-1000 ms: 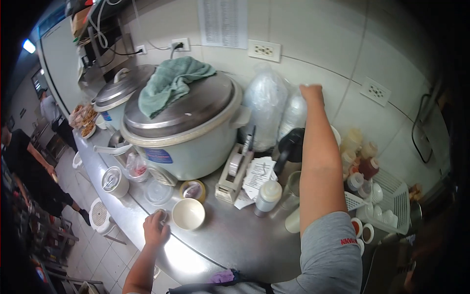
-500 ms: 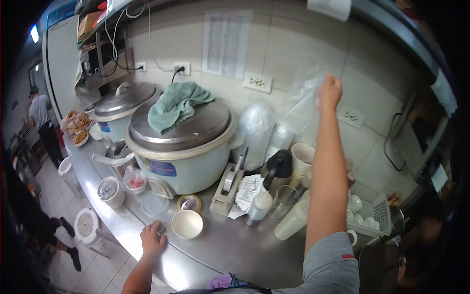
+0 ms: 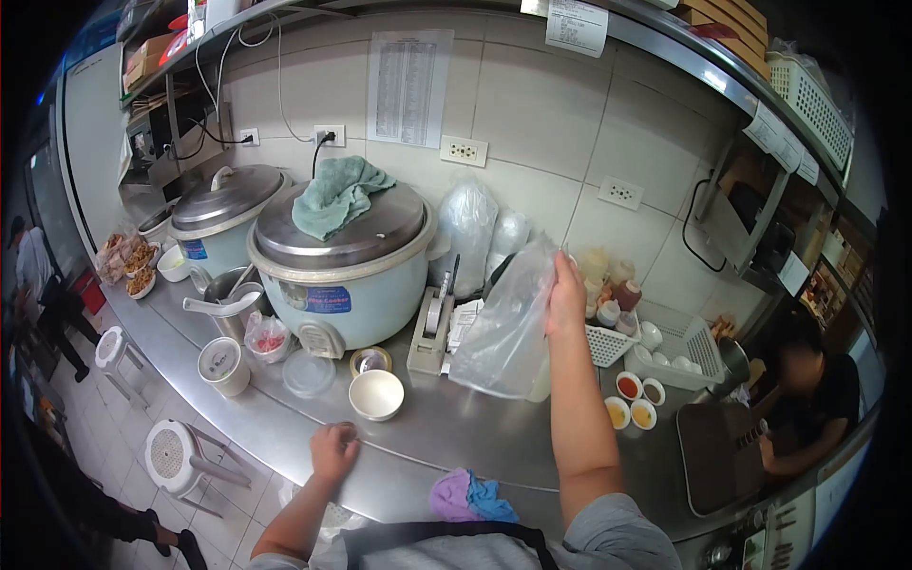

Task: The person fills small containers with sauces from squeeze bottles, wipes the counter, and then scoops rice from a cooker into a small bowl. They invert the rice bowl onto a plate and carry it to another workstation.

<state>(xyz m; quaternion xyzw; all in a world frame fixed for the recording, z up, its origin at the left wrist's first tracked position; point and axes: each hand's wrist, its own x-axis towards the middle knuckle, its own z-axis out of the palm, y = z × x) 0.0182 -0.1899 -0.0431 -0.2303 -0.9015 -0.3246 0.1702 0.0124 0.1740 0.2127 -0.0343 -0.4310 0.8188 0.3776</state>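
Note:
My right hand (image 3: 567, 296) is closed on the top edge of a clear plastic bag (image 3: 505, 328), which hangs down over the counter in front of the bottles. My left hand (image 3: 334, 450) rests near the counter's front edge with its fingers curled; whatever they hold, if anything, is too small to name. Just beyond it sits an empty cream bowl (image 3: 376, 395). Behind the bowl are a roll of tape (image 3: 370, 361) and a clear round lid (image 3: 309, 374). A tape dispenser (image 3: 431, 328) stands left of the bag.
Two large rice cookers (image 3: 337, 275) line the wall, a green cloth (image 3: 340, 195) on the nearer lid. Small sauce bowls (image 3: 630, 385) and a white basket (image 3: 679, 347) are at the right, near a dark tray (image 3: 727, 456) and a seated person. A purple-blue cloth (image 3: 470, 496) lies in front.
My right hand has come down from the wall, bringing the plastic bag over the counter. My left hand still lies near the bowl. The view has turned to the right.

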